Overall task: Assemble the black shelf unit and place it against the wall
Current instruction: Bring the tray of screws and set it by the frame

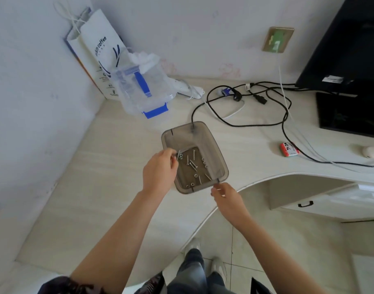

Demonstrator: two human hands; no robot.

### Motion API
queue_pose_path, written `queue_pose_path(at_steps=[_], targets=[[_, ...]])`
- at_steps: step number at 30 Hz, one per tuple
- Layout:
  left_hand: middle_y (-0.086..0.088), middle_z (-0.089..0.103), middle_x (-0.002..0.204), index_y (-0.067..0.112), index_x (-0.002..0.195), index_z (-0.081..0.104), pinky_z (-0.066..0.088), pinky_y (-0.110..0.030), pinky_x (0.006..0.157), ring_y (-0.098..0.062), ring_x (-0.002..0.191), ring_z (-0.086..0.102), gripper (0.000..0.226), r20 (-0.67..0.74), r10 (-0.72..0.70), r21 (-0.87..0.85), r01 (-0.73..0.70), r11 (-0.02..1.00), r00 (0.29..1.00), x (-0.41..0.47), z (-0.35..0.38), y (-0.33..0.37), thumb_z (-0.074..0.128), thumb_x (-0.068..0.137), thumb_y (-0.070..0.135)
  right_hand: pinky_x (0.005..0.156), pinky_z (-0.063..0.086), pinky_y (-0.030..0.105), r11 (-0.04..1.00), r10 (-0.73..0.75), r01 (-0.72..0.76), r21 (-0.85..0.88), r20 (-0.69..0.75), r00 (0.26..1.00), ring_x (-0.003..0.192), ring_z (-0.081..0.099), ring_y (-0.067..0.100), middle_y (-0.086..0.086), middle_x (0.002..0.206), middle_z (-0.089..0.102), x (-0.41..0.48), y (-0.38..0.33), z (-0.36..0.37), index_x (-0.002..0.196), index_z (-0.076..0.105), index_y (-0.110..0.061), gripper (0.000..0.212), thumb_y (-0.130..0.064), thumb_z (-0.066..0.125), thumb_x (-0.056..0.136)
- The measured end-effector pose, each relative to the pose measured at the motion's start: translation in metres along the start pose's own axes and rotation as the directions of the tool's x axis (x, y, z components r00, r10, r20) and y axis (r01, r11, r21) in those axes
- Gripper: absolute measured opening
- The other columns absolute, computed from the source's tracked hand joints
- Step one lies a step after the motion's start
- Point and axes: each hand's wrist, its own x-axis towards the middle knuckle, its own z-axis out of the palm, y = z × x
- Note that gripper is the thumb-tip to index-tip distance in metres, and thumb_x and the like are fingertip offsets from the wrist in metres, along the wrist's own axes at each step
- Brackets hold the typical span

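A smoky translucent plastic tray (pixel 182 132) sits on the pale desk (pixel 97 187), holding several loose silver screws (pixel 192 164) and nuts (pixel 195 176). My left hand (pixel 159 172) reaches over the tray's left rim, and its fingertips pinch a screw with a nut (pixel 179 155). My right hand (pixel 228 198) hovers just off the tray's near right corner with its fingers loosely curled around something small and pale that I cannot make out. No shelf parts are in view.
A clear storage box with blue latches (pixel 145 90) and a paper coffee bag (pixel 97 52) stand in the back left corner. Black cables (pixel 256 107) loop across the desk toward a black monitor (pixel 347 60). A small red box (pixel 289 149) lies at right. The desk edge curves near my feet.
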Motion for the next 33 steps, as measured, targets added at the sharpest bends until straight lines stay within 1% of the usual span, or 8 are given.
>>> queue_pose_path(at_steps=[2, 4, 11, 14, 19, 23, 30, 33], targets=[[-0.006, 0.069, 0.106, 0.015, 0.117, 0.067, 0.05, -0.04, 0.076, -0.029, 0.101, 0.063, 0.023, 0.027, 0.044, 0.034, -0.045, 0.998, 0.999, 0.025, 0.001, -0.002, 0.056, 0.098, 0.018, 0.086, 0.053, 0.04, 0.961, 0.151, -0.154, 0.231, 0.031, 0.988, 0.092, 0.065, 0.02, 0.003, 0.106, 0.068, 0.006, -0.007, 0.006, 0.121, 0.056, -0.012, 0.027, -0.031, 0.048, 0.102], [-0.007, 0.066, 0.114, 0.013, 0.122, 0.065, 0.048, -0.04, 0.078, -0.028, 0.109, 0.058, 0.025, 0.065, 0.093, 0.07, -0.098, 0.993, 0.994, 0.05, 0.004, -0.003, 0.056, 0.098, 0.018, 0.088, 0.056, 0.04, 0.875, 0.245, -0.261, 0.407, 0.091, 0.965, 0.088, 0.067, 0.021, 0.006, 0.102, 0.069, 0.008, -0.013, 0.009, 0.117, 0.056, -0.012, 0.025, -0.031, 0.05, 0.101], [-0.011, 0.049, 0.145, 0.007, 0.144, 0.046, 0.041, -0.04, 0.108, -0.03, 0.135, 0.041, 0.047, 0.223, 0.197, 0.146, -0.232, 0.962, 0.955, 0.114, 0.025, -0.011, 0.055, 0.1, 0.021, 0.089, 0.057, 0.041, 0.806, 0.322, -0.326, 0.494, 0.096, 0.942, 0.094, 0.07, 0.025, 0.007, 0.102, 0.07, 0.012, -0.02, 0.016, 0.114, 0.056, -0.014, 0.025, -0.035, 0.052, 0.101], [-0.012, 0.046, 0.151, 0.006, 0.15, 0.039, 0.039, -0.04, 0.112, -0.029, 0.14, 0.039, 0.053, 0.273, 0.196, 0.129, -0.238, 0.963, 0.942, 0.127, 0.032, -0.01, 0.054, 0.102, 0.024, 0.087, 0.059, 0.039, 0.778, 0.33, -0.345, 0.525, 0.126, 0.936, 0.09, 0.071, 0.022, 0.007, 0.101, 0.072, 0.012, -0.021, 0.017, 0.112, 0.059, -0.013, 0.023, -0.033, 0.054, 0.101], [-0.013, 0.054, 0.143, 0.008, 0.15, 0.04, 0.043, -0.043, 0.104, -0.031, 0.133, 0.047, 0.051, 0.328, 0.146, 0.112, -0.191, 0.975, 0.934, 0.132, 0.036, -0.008, 0.051, 0.104, 0.026, 0.084, 0.06, 0.036, 0.729, 0.308, -0.333, 0.598, 0.148, 0.94, 0.095, 0.071, 0.026, 0.01, 0.102, 0.072, 0.012, -0.024, 0.017, 0.111, 0.062, -0.008, 0.019, -0.022, 0.053, 0.101], [-0.014, 0.058, 0.132, 0.008, 0.144, 0.045, 0.048, -0.042, 0.096, -0.031, 0.121, 0.053, 0.044, 0.344, 0.164, 0.108, -0.213, 0.971, 0.925, 0.127, 0.035, -0.012, 0.051, 0.103, 0.025, 0.085, 0.059, 0.036, 0.71, 0.306, -0.322, 0.626, 0.138, 0.942, 0.094, 0.072, 0.026, 0.011, 0.1, 0.072, 0.01, -0.028, 0.017, 0.109, 0.062, -0.009, 0.015, -0.018, 0.053, 0.101], [-0.015, 0.059, 0.118, 0.005, 0.129, 0.053, 0.052, -0.044, 0.084, -0.032, 0.103, 0.06, 0.032, 0.361, 0.124, 0.067, -0.158, 0.985, 0.924, 0.107, 0.037, -0.019, 0.051, 0.103, 0.024, 0.081, 0.061, 0.039, 0.744, 0.379, -0.32, 0.586, 0.024, 0.925, 0.089, 0.07, 0.025, 0.012, 0.097, 0.068, 0.001, -0.01, 0.021, 0.114, 0.056, -0.012, 0.015, -0.018, 0.055, 0.1], [-0.013, 0.059, 0.114, 0.004, 0.124, 0.055, 0.05, -0.042, 0.082, -0.032, 0.099, 0.06, 0.031, 0.368, 0.101, 0.035, -0.122, 0.992, 0.924, 0.094, 0.042, -0.021, 0.053, 0.103, 0.027, 0.075, 0.062, 0.038, 0.719, 0.402, -0.292, 0.63, -0.035, 0.915, 0.084, 0.068, 0.022, 0.011, 0.097, 0.065, -0.006, -0.001, 0.019, 0.113, 0.055, -0.011, 0.014, -0.015, 0.055, 0.1]])
